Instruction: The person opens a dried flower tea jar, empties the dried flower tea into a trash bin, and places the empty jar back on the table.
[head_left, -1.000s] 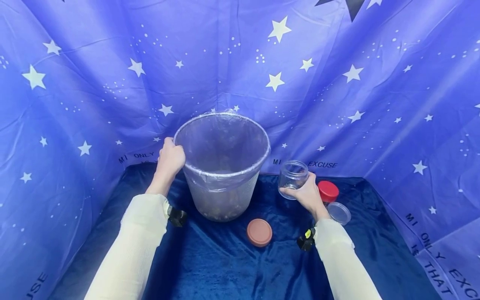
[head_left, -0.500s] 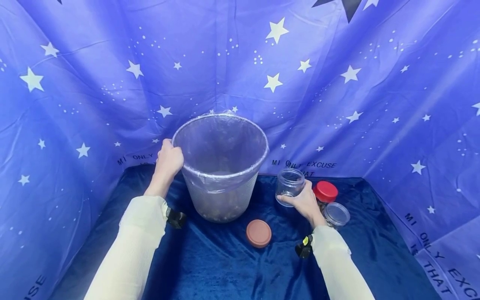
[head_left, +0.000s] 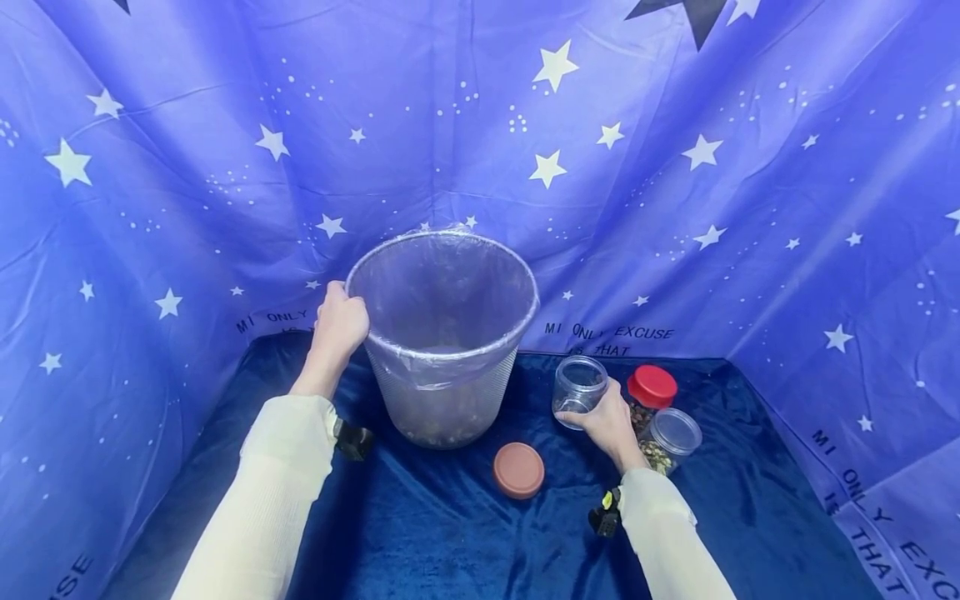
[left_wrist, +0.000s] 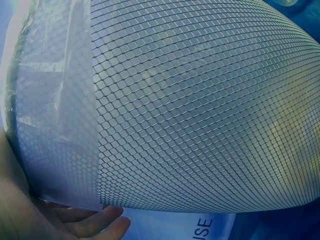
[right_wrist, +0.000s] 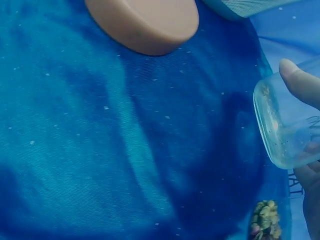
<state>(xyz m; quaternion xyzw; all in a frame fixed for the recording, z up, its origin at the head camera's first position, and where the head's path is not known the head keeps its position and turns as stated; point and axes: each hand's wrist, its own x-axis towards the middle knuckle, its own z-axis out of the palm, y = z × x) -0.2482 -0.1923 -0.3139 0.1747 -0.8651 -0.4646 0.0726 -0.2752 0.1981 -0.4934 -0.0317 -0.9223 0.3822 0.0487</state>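
Clear jar (right_wrist: 282, 132) and brown lid (right_wrist: 150, 22) — both cropped, right wrist view.
Jar runs off right edge, lid off top. Head view: right hand (head_left: 609, 423) hides part of red-lidded jar (head_left: 652, 387); matter low in bin (head_left: 441, 400) — blurred, kind unclear.

Looks like a makeshift recording booth; type of building can't be told. Purple-blue fabric (head_left: 442, 167) hangs left, back and right, curtain-style, with creases and folds. It's printed with pale stars (head_left: 556, 66), plus black lettering (head_left: 643, 333) along the lower part, "EXCUSE" readable. Cloth-covered desk (head_left: 427, 542) sits inside that enclosure: dark blue, velvety, wrinkled. Black wrist cameras (head_left: 353, 439) worn at both cuffs (head_left: 288, 433) point to a capture setup. Stuff on the desk is ordinary household gear: lined mesh bin (head_left: 446, 408), red-lidded jar (head_left: 652, 387), loose brownish-pink lid (head_left: 518, 471).
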